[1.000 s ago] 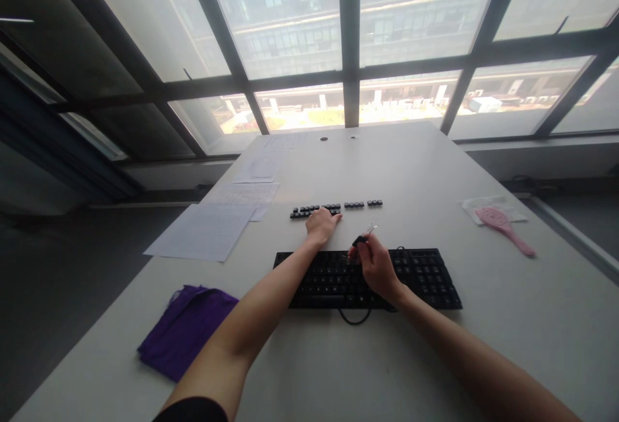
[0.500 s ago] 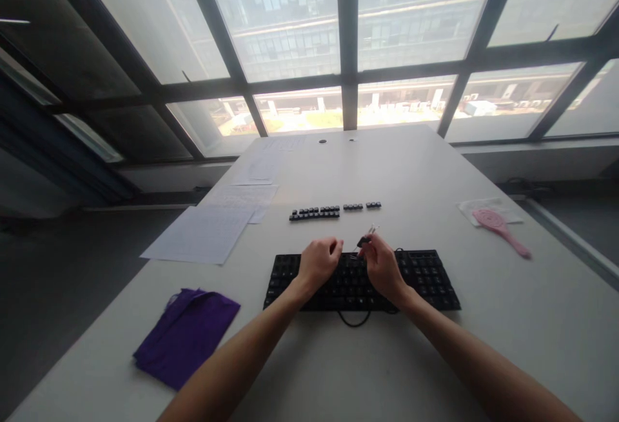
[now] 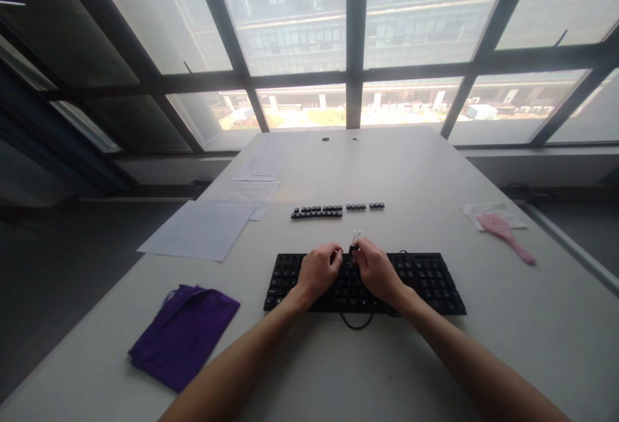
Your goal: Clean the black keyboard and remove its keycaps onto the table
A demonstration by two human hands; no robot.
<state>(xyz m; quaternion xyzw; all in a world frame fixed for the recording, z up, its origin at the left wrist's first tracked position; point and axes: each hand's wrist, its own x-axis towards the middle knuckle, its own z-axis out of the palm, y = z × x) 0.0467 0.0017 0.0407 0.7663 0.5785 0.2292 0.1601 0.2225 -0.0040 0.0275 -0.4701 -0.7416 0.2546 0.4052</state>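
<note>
A black keyboard (image 3: pixel 430 283) lies across the near part of the white table, with both hands over its middle. My right hand (image 3: pixel 380 270) is closed around a keycap puller (image 3: pixel 354 249), which has a black handle and thin wire ends pointing up and away. My left hand (image 3: pixel 316 270) rests over the left-centre keys with its fingers curled together; whatever is between them is hidden. Beyond the keyboard, loose black keycaps (image 3: pixel 316 213) stand in neat rows, with two shorter groups (image 3: pixel 356 206) (image 3: pixel 376 205) to their right.
Printed paper sheets (image 3: pixel 198 228) lie at the left. A folded purple cloth bag (image 3: pixel 184 338) is at the near left. On the right, a pink hairbrush (image 3: pixel 503 235) rests partly on a clear plastic wrapper (image 3: pixel 515 217). A cable loop (image 3: pixel 356 326) sticks out below the keyboard.
The keycap puller has gone from tilted to more upright and shifted slightly left, closer to my left hand. My left hand stays nearly where it was. The camera view has shifted a little.
</note>
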